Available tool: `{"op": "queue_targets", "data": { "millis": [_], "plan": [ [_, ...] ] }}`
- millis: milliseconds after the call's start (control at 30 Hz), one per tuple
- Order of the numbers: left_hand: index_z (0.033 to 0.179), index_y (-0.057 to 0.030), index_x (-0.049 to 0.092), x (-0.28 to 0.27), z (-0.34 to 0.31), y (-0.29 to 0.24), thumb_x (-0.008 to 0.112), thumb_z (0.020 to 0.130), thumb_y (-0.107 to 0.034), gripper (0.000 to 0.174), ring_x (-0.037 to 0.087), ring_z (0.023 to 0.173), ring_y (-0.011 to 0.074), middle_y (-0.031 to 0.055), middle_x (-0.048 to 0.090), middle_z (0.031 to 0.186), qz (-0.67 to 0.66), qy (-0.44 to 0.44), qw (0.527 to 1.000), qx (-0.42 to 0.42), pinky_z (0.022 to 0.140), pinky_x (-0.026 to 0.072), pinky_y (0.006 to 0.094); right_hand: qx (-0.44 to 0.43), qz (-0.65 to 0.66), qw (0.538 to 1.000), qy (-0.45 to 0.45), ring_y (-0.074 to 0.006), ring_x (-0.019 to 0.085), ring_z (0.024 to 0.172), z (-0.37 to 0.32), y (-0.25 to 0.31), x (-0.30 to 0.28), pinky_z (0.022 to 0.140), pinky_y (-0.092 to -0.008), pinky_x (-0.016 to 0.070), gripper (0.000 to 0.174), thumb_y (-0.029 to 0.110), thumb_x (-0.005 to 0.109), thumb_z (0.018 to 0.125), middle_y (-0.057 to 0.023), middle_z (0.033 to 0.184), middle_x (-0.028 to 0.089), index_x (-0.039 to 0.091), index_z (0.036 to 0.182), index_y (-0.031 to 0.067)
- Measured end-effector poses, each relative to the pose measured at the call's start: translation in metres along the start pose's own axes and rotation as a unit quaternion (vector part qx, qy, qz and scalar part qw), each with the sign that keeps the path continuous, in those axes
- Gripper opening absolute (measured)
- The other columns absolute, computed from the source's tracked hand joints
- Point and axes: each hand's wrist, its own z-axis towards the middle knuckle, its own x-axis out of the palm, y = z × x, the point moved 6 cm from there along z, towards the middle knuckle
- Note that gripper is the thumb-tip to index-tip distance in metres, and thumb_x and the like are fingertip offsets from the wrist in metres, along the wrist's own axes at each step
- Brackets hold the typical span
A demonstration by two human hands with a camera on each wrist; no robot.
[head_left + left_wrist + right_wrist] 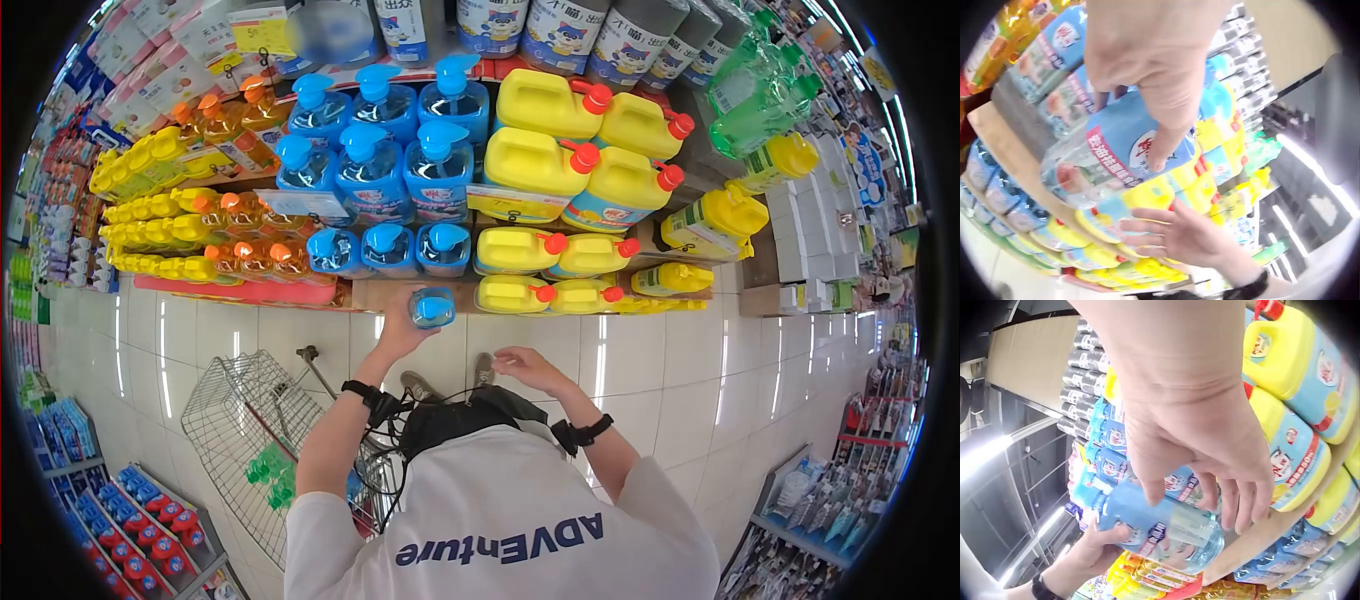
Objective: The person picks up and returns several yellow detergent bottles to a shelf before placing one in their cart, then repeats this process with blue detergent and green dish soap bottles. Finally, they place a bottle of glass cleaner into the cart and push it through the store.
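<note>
Pale, glossy tiles cover the shop floor in front of a stepped display of bottles and jugs. Blue pump bottles stand in rows at its middle, with orange-capped bottles to the left of them and yellow jugs with red caps to the right. Dark cylindrical packs printed with a cartoon cat stand behind. Close to the front edge of the display, the left hand grips a clear bottle with a blue label, its thumb lying across the label and its other fingers round the far side. Held up off the floor, the bottle lies tilted in the left wrist view. Just beside it, the right hand is open, fingers apart and holding nothing. Black straps circle both wrists. A wire shopping cart stands to the person's left, with green bottles inside. Further shelves of goods line both sides, and the person wears a light shirt with dark lettering.
</note>
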Motion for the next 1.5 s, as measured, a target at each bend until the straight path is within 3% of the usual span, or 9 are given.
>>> {"op": "queue_targets", "data": {
  "millis": [133, 333, 400, 733, 900, 1067, 1233, 1367, 1500],
  "plan": [
    [0.127, -0.0063, 0.053, 0.023, 0.014, 0.034, 0.092, 0.053, -0.006, 0.084, 0.056, 0.117, 0.0287, 0.0144, 0.055, 0.124, -0.019, 0.060, 0.998, -0.013, 0.101, 0.0459, 0.0381, 0.032, -0.025, 0.996, -0.075, -0.0215, 0.064, 0.106, -0.019, -0.023, -0.022, 0.093, -0.0320, 0.0499, 0.051, 0.033, 0.070, 0.091, -0.0134, 0.115, 0.067, 0.059, 0.127, -0.0008],
    [0.127, -0.0055, 0.051, 0.032, 0.016, 0.026, 0.089, 0.056, 0.000, 0.080, 0.052, 0.118, 0.0293, 0.0151, 0.048, 0.127, 0.104, -0.010, 0.995, 0.005, 0.102, 0.0430, 0.0391, 0.031, -0.043, 0.991, -0.120, -0.0201, 0.068, 0.090, -0.026, -0.050, -0.044, 0.081, -0.0304, 0.0538, 0.051, 0.033, 0.073, 0.088, -0.0128, 0.107, 0.069, 0.061, 0.123, -0.0018],
    [0.129, -0.0033, 0.048, 0.037, 0.002, 0.049, 0.088, 0.060, -0.001, 0.080, 0.054, 0.117, 0.0289, 0.0153, 0.050, 0.126, -0.045, -0.127, 0.990, -0.043, 0.101, 0.0447, 0.0385, 0.044, -0.045, 0.992, -0.107, -0.0203, 0.068, 0.093, -0.025, -0.056, -0.043, 0.083, -0.0310, 0.0532, 0.050, 0.033, 0.073, 0.088, -0.0124, 0.110, 0.069, 0.061, 0.124, -0.0007],
    [0.137, -0.0010, 0.042, 0.057, 0.003, 0.083, 0.086, 0.068, -0.001, 0.082, 0.061, 0.116, 0.0259, 0.0151, 0.060, 0.126, -0.144, -0.046, 0.982, -0.111, 0.093, 0.0527, 0.0372, 0.035, -0.104, 0.992, -0.062, -0.0229, 0.070, 0.090, -0.011, -0.067, -0.032, 0.082, -0.0338, 0.0548, 0.052, 0.033, 0.075, 0.085, -0.0145, 0.106, 0.070, 0.061, 0.122, -0.0006],
    [0.140, -0.0002, 0.042, 0.062, 0.002, 0.100, 0.083, 0.071, -0.002, 0.080, 0.063, 0.113, 0.0346, 0.0196, 0.061, 0.127, -0.033, 0.036, 0.989, -0.139, 0.092, 0.0527, 0.0380, 0.038, -0.140, 0.988, -0.057, -0.0241, 0.070, 0.090, -0.014, -0.057, -0.038, 0.082, -0.0340, 0.0550, 0.051, 0.033, 0.074, 0.085, -0.0153, 0.108, 0.070, 0.061, 0.122, -0.0003],
    [0.135, 0.0029, 0.049, 0.053, -0.006, 0.097, 0.085, 0.072, -0.017, 0.075, 0.060, 0.118, 0.0362, 0.0234, 0.056, 0.134, 0.069, -0.021, 0.992, -0.103, 0.094, 0.0513, 0.0402, 0.041, -0.145, 0.987, -0.060, -0.0227, 0.069, 0.094, -0.014, -0.067, -0.038, 0.084, -0.0324, 0.0541, 0.048, 0.031, 0.073, 0.089, -0.0142, 0.110, 0.069, 0.061, 0.124, 0.0000],
    [0.137, 0.0049, 0.047, -0.001, -0.051, 0.100, 0.082, 0.077, -0.030, 0.078, 0.061, 0.115, 0.0355, 0.0234, 0.060, 0.128, 0.042, 0.020, 0.983, -0.178, 0.100, 0.0490, 0.0408, 0.049, -0.173, 0.984, 0.017, -0.0214, 0.068, 0.097, 0.001, -0.057, -0.015, 0.085, -0.0316, 0.0528, 0.046, 0.027, 0.072, 0.089, -0.0137, 0.109, 0.069, 0.061, 0.123, -0.0016],
    [0.138, 0.0013, 0.048, -0.098, -0.114, 0.075, 0.079, 0.082, -0.028, 0.070, 0.063, 0.111, 0.0291, 0.0191, 0.063, 0.123, -0.055, -0.093, 0.962, -0.251, 0.098, 0.0499, 0.0375, 0.084, -0.196, 0.976, 0.042, -0.0197, 0.068, 0.094, 0.017, -0.053, 0.009, 0.083, -0.0306, 0.0519, 0.044, 0.025, 0.072, 0.088, -0.0132, 0.108, 0.070, 0.062, 0.121, -0.0020],
    [0.134, -0.0040, 0.054, -0.218, -0.226, 0.045, 0.071, 0.091, -0.017, 0.048, 0.063, 0.103, 0.0146, 0.0074, 0.067, 0.117, -0.161, -0.331, 0.909, -0.198, 0.092, 0.0509, 0.0294, 0.074, -0.282, 0.952, 0.094, -0.0183, 0.068, 0.092, 0.044, -0.033, 0.039, 0.083, -0.0298, 0.0504, 0.042, 0.024, 0.070, 0.089, -0.0118, 0.101, 0.071, 0.062, 0.120, -0.0034]
  ]
}}
